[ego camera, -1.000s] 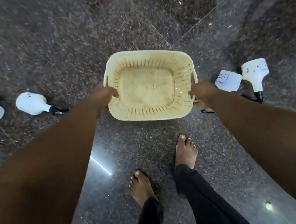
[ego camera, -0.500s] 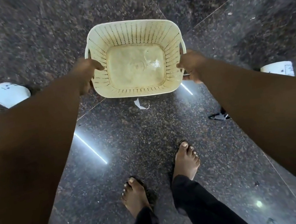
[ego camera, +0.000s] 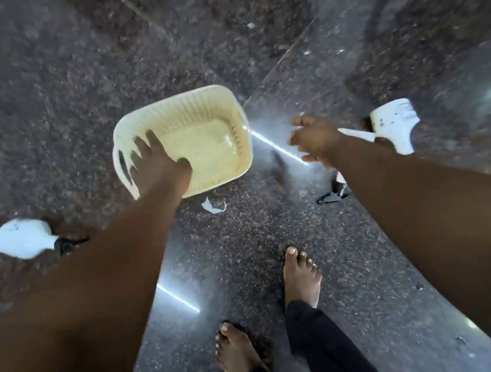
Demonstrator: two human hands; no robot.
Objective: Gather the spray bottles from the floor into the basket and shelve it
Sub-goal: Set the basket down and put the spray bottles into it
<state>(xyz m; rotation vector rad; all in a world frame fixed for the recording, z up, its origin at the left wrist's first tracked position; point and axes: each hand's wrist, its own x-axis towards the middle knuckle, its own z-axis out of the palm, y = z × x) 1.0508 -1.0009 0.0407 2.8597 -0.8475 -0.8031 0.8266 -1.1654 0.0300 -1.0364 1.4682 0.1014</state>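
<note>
Basket (ego camera: 199,138), cream plastic with slotted walls, sits on the dark stone floor (ego camera: 245,233) and holds nothing. Left hand (ego camera: 155,164) lies over its near-left rim, fingers spread. Right hand (ego camera: 315,140) hovers loosely spread, gripping nothing, near a white spray bottle (ego camera: 394,123). Another spray bottle (ego camera: 24,238) lies well left of the basket.

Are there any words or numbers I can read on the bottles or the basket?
Spray bottle on the right: dark printed marks, too blurred to read.
Spray bottle on the left: a faint mark, too blurred to read.
Basket: no writing shows.
Nothing here can be read.
</note>
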